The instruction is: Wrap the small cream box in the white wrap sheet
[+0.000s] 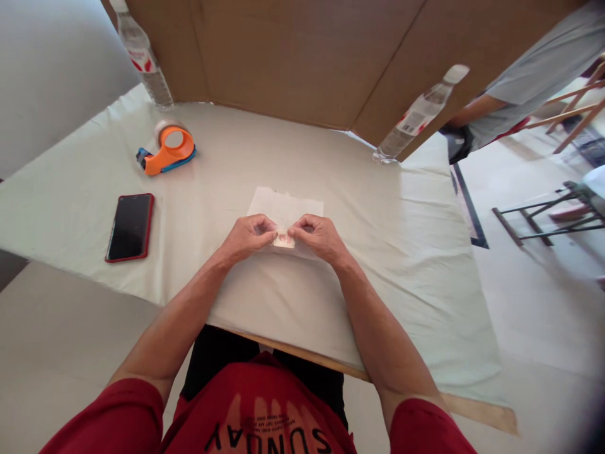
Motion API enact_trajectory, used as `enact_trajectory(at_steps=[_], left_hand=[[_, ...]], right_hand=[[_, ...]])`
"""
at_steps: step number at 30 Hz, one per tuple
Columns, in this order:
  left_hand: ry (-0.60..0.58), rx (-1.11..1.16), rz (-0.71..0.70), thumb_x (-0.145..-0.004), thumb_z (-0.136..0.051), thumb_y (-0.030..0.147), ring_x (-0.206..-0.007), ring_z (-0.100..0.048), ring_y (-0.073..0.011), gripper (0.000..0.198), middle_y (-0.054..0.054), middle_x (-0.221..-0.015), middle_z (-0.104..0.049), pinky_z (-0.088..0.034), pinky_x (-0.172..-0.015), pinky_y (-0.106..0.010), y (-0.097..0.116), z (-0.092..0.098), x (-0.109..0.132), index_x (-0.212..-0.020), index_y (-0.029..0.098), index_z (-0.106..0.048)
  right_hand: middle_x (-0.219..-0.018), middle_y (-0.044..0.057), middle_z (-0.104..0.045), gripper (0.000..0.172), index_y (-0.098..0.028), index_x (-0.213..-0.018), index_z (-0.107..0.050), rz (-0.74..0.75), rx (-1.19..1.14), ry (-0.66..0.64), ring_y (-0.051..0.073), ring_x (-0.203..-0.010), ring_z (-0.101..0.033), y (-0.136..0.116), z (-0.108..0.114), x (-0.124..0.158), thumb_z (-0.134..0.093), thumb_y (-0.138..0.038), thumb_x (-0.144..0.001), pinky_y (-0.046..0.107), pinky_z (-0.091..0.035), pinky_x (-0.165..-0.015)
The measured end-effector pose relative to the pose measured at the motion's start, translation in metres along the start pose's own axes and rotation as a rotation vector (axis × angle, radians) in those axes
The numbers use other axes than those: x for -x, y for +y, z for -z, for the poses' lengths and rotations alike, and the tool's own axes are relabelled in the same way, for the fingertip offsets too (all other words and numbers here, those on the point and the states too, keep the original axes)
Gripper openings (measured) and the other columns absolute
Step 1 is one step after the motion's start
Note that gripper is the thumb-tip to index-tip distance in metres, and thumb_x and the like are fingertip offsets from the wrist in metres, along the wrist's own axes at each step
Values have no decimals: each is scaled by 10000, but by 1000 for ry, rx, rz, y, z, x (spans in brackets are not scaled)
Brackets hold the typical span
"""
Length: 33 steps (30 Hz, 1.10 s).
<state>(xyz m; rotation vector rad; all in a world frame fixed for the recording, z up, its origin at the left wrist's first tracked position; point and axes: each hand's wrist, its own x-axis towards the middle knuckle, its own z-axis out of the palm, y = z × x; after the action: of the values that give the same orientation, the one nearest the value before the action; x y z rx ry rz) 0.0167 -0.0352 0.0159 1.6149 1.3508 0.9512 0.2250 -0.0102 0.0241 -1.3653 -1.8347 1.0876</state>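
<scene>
A small pale card or slip with reddish marks is pinched at its two sides, between my left hand and my right hand. Both hands are closed, thumb against fingers, with the fingertips close together. Behind and beneath them a white sheet of paper lies flat on the cloth-covered table. The print on the slip is too small to read, and my fingers hide its side edges.
On the left are a phone in a red case and an orange tape dispenser. Clear bottles, one left and one right, stand against a cardboard partition. A person in grey sits beyond it, near a folding stool.
</scene>
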Motion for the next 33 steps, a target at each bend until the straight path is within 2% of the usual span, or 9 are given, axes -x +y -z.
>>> enact_trajectory(at_steps=[2,4,8,10,12,14,16,27,33], left_hand=[[3,5,8,-714,-635,346,-687,-597,-138,199,-14,-769,-712,-457,-650,-246,0,0,0,-776,164,-687],[-3,7,10,-716,-634,344,-667,-584,-132,195,-8,-744,-699,-446,-632,-241,0,0,0,-766,162,-684],[-4,1,-5,-724,-645,346,-674,-582,-132,189,-7,-731,-688,-446,-645,-243,2,0,0,-752,162,-677],[4,-13,-14,-730,-656,352,-675,-581,-133,190,-7,-728,-687,-446,-648,-244,3,0,0,-746,164,-676],[2,-19,-24,-742,-669,372,-676,-581,-136,207,-10,-728,-690,-446,-646,-244,3,0,0,-743,165,-678],[-4,-9,-35,-751,-682,398,-682,-585,-138,231,-16,-736,-696,-448,-648,-244,2,1,0,-741,167,-679],[-12,4,-43,-754,-688,408,-690,-589,-140,240,-21,-751,-704,-451,-654,-244,0,1,-1,-748,168,-680],[-14,-4,-40,-741,-638,352,-704,-590,-138,182,-7,-754,-683,-463,-666,-239,1,0,-3,-791,178,-649],[-18,-127,3,-737,-634,412,-637,-517,-124,248,13,-719,-646,-432,-614,-236,2,11,-3,-820,180,-661]], right_hand=[[-608,-24,-588,207,-189,-670,-623,5,48,34,122,-584,-485,1,3,0,-676,-375,-742,263,-376,-579],[-674,-4,-643,152,-197,-705,-630,65,111,111,144,-640,-547,-3,5,3,-656,-334,-767,283,-425,-640],[-896,57,-725,93,-208,-837,-656,311,267,252,201,-857,-644,-22,3,15,-589,-268,-860,339,-464,-808],[-936,61,-737,98,-214,-872,-666,415,358,205,212,-901,-650,-31,-2,21,-572,-235,-890,357,-445,-850],[-952,57,-744,107,-216,-875,-675,467,448,105,218,-913,-649,-34,-7,24,-572,-207,-903,365,-420,-853],[-970,60,-748,109,-210,-876,-684,472,520,14,225,-920,-646,-32,-13,24,-581,-188,-903,364,-399,-832],[-998,68,-750,103,-204,-888,-690,455,561,-25,234,-946,-642,-28,-17,22,-591,-176,-899,363,-386,-824],[-1005,69,-742,109,-201,-911,-680,461,603,-32,228,-933,-600,-23,-20,18,-573,-184,-906,356,-345,-807],[-1069,80,-721,92,-198,-946,-670,462,654,-62,232,-937,-571,-26,-20,20,-600,-250,-917,361,-339,-817]])
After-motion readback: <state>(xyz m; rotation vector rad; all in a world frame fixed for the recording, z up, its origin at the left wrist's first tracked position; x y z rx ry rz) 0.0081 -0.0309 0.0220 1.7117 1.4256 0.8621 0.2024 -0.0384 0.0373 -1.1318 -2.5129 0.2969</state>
